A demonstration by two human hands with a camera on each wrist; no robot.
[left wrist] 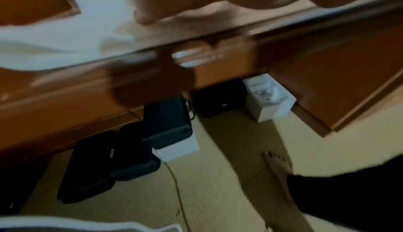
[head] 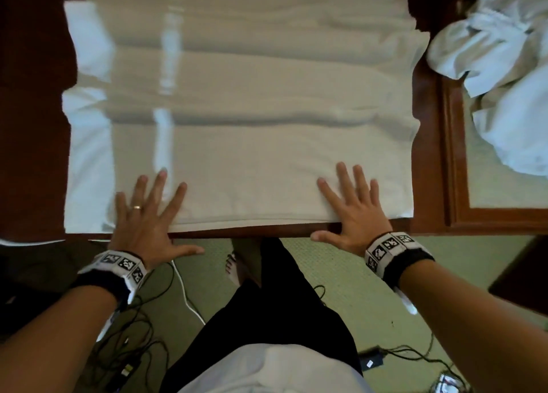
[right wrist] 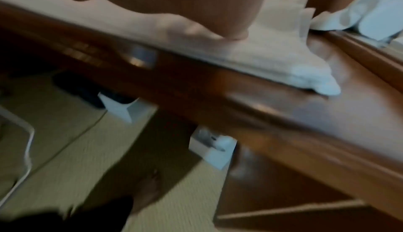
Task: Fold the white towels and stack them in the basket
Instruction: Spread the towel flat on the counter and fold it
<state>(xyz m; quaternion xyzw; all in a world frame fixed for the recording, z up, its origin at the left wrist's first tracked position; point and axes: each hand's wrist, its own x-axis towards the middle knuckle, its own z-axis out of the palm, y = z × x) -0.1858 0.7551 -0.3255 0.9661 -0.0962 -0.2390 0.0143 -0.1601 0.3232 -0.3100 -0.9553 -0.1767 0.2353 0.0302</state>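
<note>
I'm pressing L hand [head: 145, 214] & R hand [head: 354, 211], fingers splayed flat, gripping nothing, on the towel [head: 237, 143] lying lengthwise left-right along the table [head: 427, 155] edge.

Both forearms are extended forward from the body, each wrist wrapped in a band printed with black-and-white markers. The left hand [head: 145, 214] is laid flat, palm down, near the front edge of the tabletop, its fingers spread and straight and its thumb held out past that edge. The right hand [head: 353, 211] is laid likewise, palm down, fingers splayed, thumb off the edge.
</note>
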